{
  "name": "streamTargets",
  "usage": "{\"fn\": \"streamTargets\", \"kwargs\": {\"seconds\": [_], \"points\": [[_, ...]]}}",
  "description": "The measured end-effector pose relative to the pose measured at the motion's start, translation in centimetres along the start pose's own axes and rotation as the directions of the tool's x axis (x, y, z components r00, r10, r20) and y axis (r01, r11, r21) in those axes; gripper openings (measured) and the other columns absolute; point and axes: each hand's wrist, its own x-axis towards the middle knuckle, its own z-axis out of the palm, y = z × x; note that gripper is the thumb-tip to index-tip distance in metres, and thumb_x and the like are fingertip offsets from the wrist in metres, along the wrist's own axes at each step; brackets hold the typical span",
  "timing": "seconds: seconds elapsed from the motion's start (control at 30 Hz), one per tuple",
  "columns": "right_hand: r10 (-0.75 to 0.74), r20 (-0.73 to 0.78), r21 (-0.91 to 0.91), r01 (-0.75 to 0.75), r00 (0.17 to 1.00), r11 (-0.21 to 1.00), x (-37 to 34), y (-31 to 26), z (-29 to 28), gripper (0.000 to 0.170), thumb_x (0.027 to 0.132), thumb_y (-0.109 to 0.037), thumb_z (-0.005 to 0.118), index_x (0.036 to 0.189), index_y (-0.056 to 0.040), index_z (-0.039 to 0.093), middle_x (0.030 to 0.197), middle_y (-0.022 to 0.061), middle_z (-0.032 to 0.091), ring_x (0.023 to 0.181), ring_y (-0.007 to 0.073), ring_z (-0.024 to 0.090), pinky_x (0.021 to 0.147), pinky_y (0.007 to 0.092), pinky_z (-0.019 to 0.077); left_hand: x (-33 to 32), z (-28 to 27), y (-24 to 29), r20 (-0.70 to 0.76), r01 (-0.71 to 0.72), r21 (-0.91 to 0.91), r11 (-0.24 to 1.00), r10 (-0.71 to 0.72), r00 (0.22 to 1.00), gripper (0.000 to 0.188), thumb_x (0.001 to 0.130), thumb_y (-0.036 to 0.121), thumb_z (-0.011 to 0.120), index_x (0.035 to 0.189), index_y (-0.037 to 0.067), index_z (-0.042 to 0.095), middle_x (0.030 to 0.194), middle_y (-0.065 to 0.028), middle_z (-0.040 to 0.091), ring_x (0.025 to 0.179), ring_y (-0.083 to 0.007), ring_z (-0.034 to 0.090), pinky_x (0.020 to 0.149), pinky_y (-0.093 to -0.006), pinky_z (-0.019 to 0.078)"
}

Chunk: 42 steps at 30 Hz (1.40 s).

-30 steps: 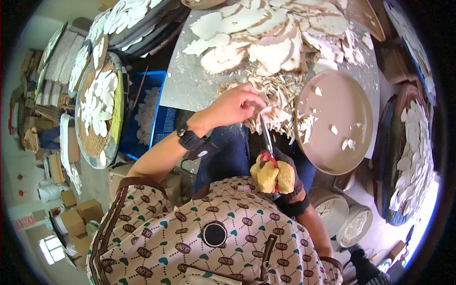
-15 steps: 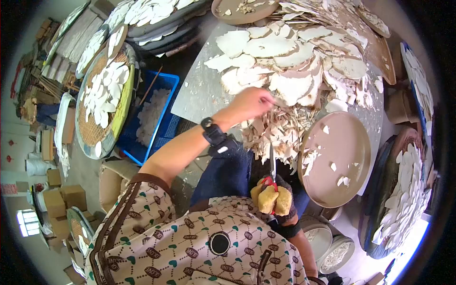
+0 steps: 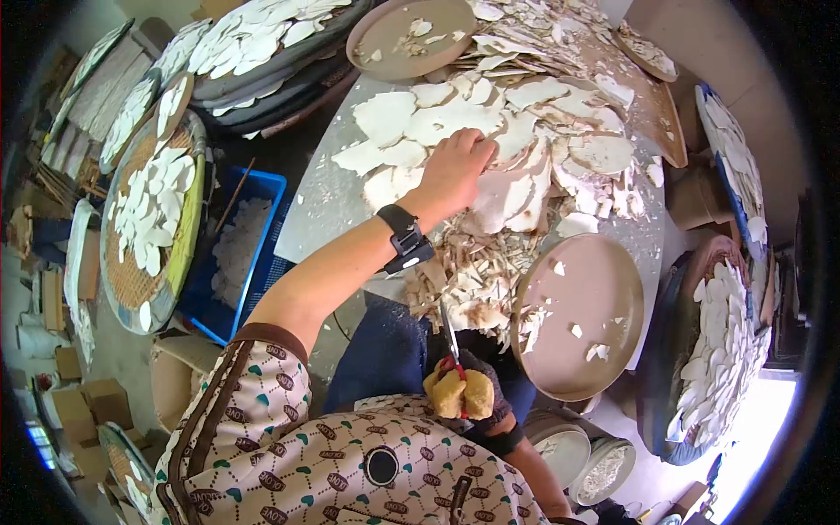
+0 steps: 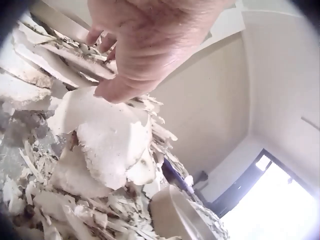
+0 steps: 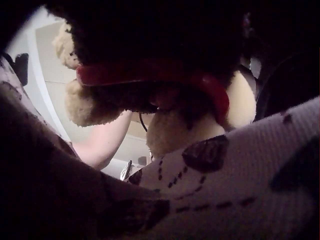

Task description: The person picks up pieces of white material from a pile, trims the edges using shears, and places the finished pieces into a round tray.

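My bare left hand point(image 3: 455, 171) is over the pile of flat white slices point(image 3: 525, 191); its thumb touches the edge of a slice point(image 4: 107, 135) in the left wrist view, with the fingers apart from the thumb and bent over other slices. My gloved right hand point(image 3: 481, 389) grips scissors with red handles, yellow padding point(image 3: 462, 394) around them. The scissor blades point(image 3: 450, 331) point up toward a heap of thin cut scraps point(image 3: 477, 276). In the dark right wrist view, the red handle point(image 5: 150, 70) lies across the glove, its grip partly hidden.
A round tan tray point(image 3: 577, 315) with a few bits stands right of the scraps, another point(image 3: 411, 39) behind. At left are a blue crate point(image 3: 278, 188) and a woven tray of slices point(image 3: 109, 254). Buckets point(image 3: 604, 472) stand at lower right.
My left hand has moved from near the scissors and scraps, up and away onto the slice pile. My right hand still holds the scissors. The head view has shifted.
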Motion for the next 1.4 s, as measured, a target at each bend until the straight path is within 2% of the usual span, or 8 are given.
{"fn": "streamTargets", "kwargs": {"seconds": [0.43,0.5,0.57,0.8,0.83,0.97,1.27,1.4], "points": [[0.04,-0.042,0.064,-0.037,0.998,0.997,0.1,2.5,-0.8,0.023,0.076,-0.006,0.062,0.097,-0.0047,0.054,0.091,0.0034,0.057,0.083,0.0116,0.054,0.076,0.0257,0.0447,-0.5,-1.6,1.4,-0.093,-0.028,-0.127,0.991,0.017,0.996,0.049,0.072,0.0,0.048,0.12,0.009,0.048,0.126,-0.0158,0.045,0.111,-0.033,0.046,0.092,-0.0424,0.0386],[0.144,-0.033,0.323,-0.126,0.989,0.938,0.2,2.6,-0.7,0.021,0.077,-0.007,0.06,0.097,-0.005,0.054,0.091,0.0032,0.057,0.084,0.0114,0.054,0.076,0.0259,0.045,-2.0,-0.7,2.3,-0.046,-0.219,-0.024,0.975,0.218,0.975,0.052,0.07,-0.002,0.048,0.121,0.01,0.048,0.128,-0.0141,0.042,0.114,-0.0322,0.044,0.094,-0.0434,0.0371],[0.076,-0.024,0.15,-0.072,0.997,0.986,0.3,2.4,-0.7,0.019,0.079,-0.006,0.058,0.098,-0.0054,0.053,0.091,0.003,0.057,0.083,0.0117,0.054,0.076,0.0261,0.0452,-3.3,-0.1,3.2,0.118,-0.324,0.002,0.946,0.322,0.94,0.054,0.068,0.001,0.055,0.121,0.011,0.048,0.131,-0.012,0.038,0.119,-0.0317,0.039,0.098,-0.0438,0.0326],[-0.009,-0.02,0.076,0.011,1.0,0.997,-0.4,0.6,-0.4,0.017,0.081,-0.006,0.056,0.098,-0.0064,0.053,0.089,0.0021,0.056,0.082,0.0118,0.054,0.075,0.026,0.0457,-6.3,-0.1,2.7,0.215,-0.087,-0.226,0.97,0.137,0.967,0.047,0.069,0.011,0.064,0.114,0.01,0.052,0.128,-0.0128,0.042,0.121,-0.0286,0.039,0.099,-0.0388,0.0344],[0.058,-0.044,0.27,-0.044,0.997,0.962,-0.4,1.7,-0.6,0.017,0.081,-0.007,0.056,0.098,-0.0064,0.053,0.089,0.002,0.056,0.081,0.0113,0.054,0.074,0.0259,0.0459,-6.2,-0.2,2.1,0.197,-0.052,-0.176,0.983,0.087,0.977,0.044,0.072,0.014,0.064,0.113,0.009,0.053,0.125,-0.0141,0.044,0.117,-0.0295,0.042,0.097,-0.0371,0.0375],[-0.08,-0.007,-0.138,0.079,0.997,0.987,-0.4,1.2,-0.5,0.018,0.08,-0.007,0.057,0.098,-0.0067,0.053,0.09,0.0018,0.056,0.081,0.0117,0.055,0.074,0.0262,0.0464,-5.6,-1.1,-0.2,0.025,0.234,-0.12,0.965,-0.233,0.972,0.048,0.072,0.017,0.065,0.115,0.003,0.049,0.121,-0.0171,0.045,0.112,-0.0326,0.044,0.095,-0.0369,0.0381],[0.019,-0.079,0.229,-0.001,0.997,0.973,-0.7,2.1,-0.5,0.016,0.083,-0.001,0.051,0.099,-0.0023,0.053,0.091,0.004,0.057,0.084,0.012,0.054,0.077,0.0258,0.0455,-2.1,-0.4,-2.7,0.121,0.383,0.117,0.916,-0.396,0.91,0.061,0.066,0.028,0.07,0.111,-0.005,0.046,0.096,-0.0205,0.054,0.094,-0.0366,0.049,0.083,-0.0412,0.0414],[-0.006,-0.053,0.183,0.015,0.999,0.983,-0.8,1.4,-0.4,0.018,0.083,0.002,0.049,0.1,-0.0018,0.053,0.091,0.0041,0.057,0.084,0.0124,0.055,0.078,0.0253,0.0454,-1.0,-0.4,-3.5,0.076,0.482,-0.081,0.872,-0.477,0.876,0.062,0.065,0.023,0.07,0.115,-0.005,0.045,0.092,-0.0185,0.059,0.086,-0.0307,0.055,0.076,-0.0364,0.0442]]}}
